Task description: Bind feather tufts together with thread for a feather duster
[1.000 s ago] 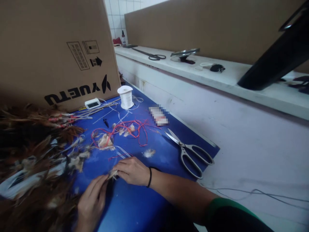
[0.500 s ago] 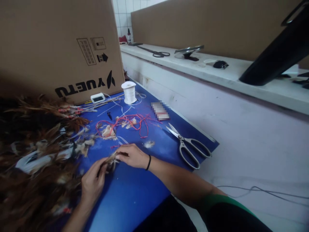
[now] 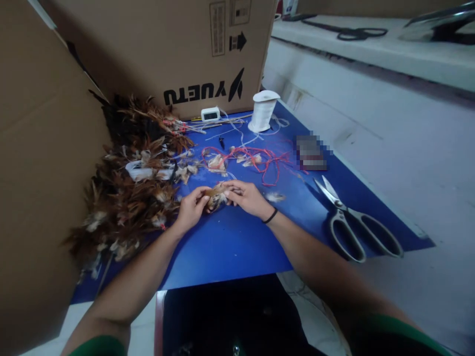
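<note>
Between my two hands is a small bunch of brown and pale feathers (image 3: 215,198), held just above the blue tabletop (image 3: 218,252). My left hand (image 3: 193,207) pinches its left end between thumb and fingers. My right hand (image 3: 248,197) is closed on the right end, thumb on the near side. Red string (image 3: 272,165) lies tangled beyond the hands, with pale feather tufts (image 3: 217,164) among it. A loose white feather (image 3: 275,197) rests right of my right hand. To the left spreads a large heap of brown feathers (image 3: 126,198).
Open-bladed scissors (image 3: 343,207) lie at the right table edge. A white spool (image 3: 264,112) and a small white digital device (image 3: 210,114) stand at the back, before a cardboard box (image 3: 148,49). A second pair of scissors (image 3: 356,33) sits on the white ledge (image 3: 401,54).
The view has swung left and down, so everything appears shifted and more of the feather heap shows. Both hands still hold the feather bunch, whose pale, fluffy part is now more visible.
</note>
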`<action>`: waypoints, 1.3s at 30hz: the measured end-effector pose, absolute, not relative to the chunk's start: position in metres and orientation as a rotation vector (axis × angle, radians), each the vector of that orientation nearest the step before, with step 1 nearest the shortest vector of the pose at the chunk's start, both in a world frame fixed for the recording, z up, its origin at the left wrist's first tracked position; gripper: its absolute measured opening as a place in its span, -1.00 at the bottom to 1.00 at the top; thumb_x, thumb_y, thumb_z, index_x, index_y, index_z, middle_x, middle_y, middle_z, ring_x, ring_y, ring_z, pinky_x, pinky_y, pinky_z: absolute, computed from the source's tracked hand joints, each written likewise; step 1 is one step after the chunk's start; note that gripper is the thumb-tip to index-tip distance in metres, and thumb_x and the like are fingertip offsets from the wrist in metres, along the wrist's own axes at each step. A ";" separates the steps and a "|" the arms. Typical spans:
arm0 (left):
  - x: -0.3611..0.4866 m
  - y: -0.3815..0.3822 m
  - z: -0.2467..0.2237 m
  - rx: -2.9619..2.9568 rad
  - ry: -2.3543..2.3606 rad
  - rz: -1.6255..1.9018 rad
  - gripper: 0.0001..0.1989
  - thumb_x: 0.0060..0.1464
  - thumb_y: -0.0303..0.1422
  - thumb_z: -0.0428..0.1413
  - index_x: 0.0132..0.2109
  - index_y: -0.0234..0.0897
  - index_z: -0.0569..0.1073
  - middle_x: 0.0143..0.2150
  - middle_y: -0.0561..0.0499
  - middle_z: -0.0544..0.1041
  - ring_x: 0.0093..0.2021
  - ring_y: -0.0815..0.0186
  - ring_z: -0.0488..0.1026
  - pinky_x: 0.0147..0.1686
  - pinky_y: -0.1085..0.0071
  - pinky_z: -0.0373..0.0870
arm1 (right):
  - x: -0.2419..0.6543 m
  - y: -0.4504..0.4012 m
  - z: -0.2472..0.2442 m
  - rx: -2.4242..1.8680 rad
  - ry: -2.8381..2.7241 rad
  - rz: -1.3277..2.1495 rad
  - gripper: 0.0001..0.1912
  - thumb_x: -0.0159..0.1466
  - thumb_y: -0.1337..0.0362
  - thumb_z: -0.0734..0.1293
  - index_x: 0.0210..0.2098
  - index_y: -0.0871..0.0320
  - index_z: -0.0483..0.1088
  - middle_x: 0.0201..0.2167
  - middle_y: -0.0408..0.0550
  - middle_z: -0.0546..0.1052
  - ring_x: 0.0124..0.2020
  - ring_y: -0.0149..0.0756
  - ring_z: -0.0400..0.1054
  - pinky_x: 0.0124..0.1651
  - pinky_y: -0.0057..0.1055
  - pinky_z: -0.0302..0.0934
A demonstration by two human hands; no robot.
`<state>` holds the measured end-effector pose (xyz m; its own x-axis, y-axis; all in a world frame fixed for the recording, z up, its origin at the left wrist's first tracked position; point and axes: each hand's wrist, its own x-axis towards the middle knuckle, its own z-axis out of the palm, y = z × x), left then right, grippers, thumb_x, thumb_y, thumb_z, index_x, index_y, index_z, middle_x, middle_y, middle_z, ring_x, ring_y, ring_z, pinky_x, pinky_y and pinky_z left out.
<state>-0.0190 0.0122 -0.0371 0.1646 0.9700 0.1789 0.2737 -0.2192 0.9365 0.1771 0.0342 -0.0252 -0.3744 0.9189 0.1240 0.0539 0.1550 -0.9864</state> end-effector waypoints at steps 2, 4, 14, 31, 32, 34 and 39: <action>-0.019 0.011 -0.037 1.658 1.183 1.095 -0.75 0.11 -0.31 0.01 -0.08 -0.30 0.40 -0.47 0.05 0.47 -0.57 0.40 0.40 -0.55 0.45 0.45 | 0.177 0.034 -0.026 -0.946 -1.621 1.328 -0.67 0.15 0.24 0.29 -0.09 0.18 0.36 -0.54 -0.20 0.43 -0.57 -0.48 0.32 -0.55 -0.55 0.19; -0.019 0.011 -0.038 1.690 1.180 1.087 -0.76 0.11 -0.31 0.02 -0.10 -0.29 0.41 -0.47 0.06 0.47 -0.58 0.41 0.40 -0.54 0.45 0.44 | 0.176 0.034 -0.028 -0.938 -1.634 1.287 -0.74 0.15 0.23 0.29 -0.18 0.18 0.39 -0.55 -0.20 0.41 -0.58 -0.50 0.29 -0.54 -0.55 0.19; -0.021 0.013 -0.036 1.849 1.284 1.234 -0.78 0.10 -0.31 0.06 -0.12 -0.29 0.45 -0.24 -0.04 0.53 -0.26 0.33 0.48 -0.20 0.37 0.43 | 0.182 0.039 -0.027 -0.996 -1.690 1.093 -0.87 0.16 0.26 0.28 -0.36 0.19 0.40 -0.56 -0.19 0.42 -0.62 -0.52 0.24 -0.49 -0.52 0.20; 0.010 0.015 -0.007 2.510 1.408 1.212 -0.82 0.12 -0.29 0.07 -0.18 -0.26 0.48 -0.24 -0.07 0.55 -0.16 0.23 0.42 -0.09 0.25 0.26 | 0.180 0.034 -0.021 -0.979 -1.967 0.692 -0.84 0.19 0.36 0.24 -0.30 0.18 0.46 -0.47 -0.16 0.49 -0.46 -0.45 0.32 -0.34 -0.51 0.17; 0.011 0.017 -0.007 2.513 1.423 1.218 -0.84 0.13 -0.31 0.07 -0.20 -0.26 0.48 -0.26 -0.06 0.55 -0.18 0.23 0.43 -0.09 0.25 0.25 | 0.181 0.034 -0.021 -0.978 -1.971 0.684 -0.83 0.19 0.36 0.23 -0.30 0.17 0.46 -0.47 -0.16 0.49 -0.45 -0.45 0.32 -0.33 -0.51 0.16; 0.014 0.019 -0.008 2.516 1.441 1.237 -0.86 0.13 -0.34 0.06 -0.22 -0.26 0.49 -0.28 -0.05 0.55 -0.21 0.24 0.44 -0.11 0.26 0.25 | 0.181 0.034 -0.020 -0.982 -1.970 0.674 -0.83 0.20 0.36 0.23 -0.29 0.18 0.47 -0.46 -0.15 0.49 -0.43 -0.44 0.33 -0.32 -0.50 0.16; 0.017 0.022 -0.010 2.545 1.469 1.287 -0.87 0.13 -0.37 0.05 -0.22 -0.25 0.49 -0.31 -0.03 0.56 -0.25 0.25 0.45 -0.12 0.26 0.24 | 0.181 0.033 -0.017 -0.983 -1.967 0.656 -0.80 0.20 0.39 0.22 -0.26 0.23 0.47 -0.41 -0.10 0.51 -0.41 -0.45 0.32 -0.29 -0.51 0.15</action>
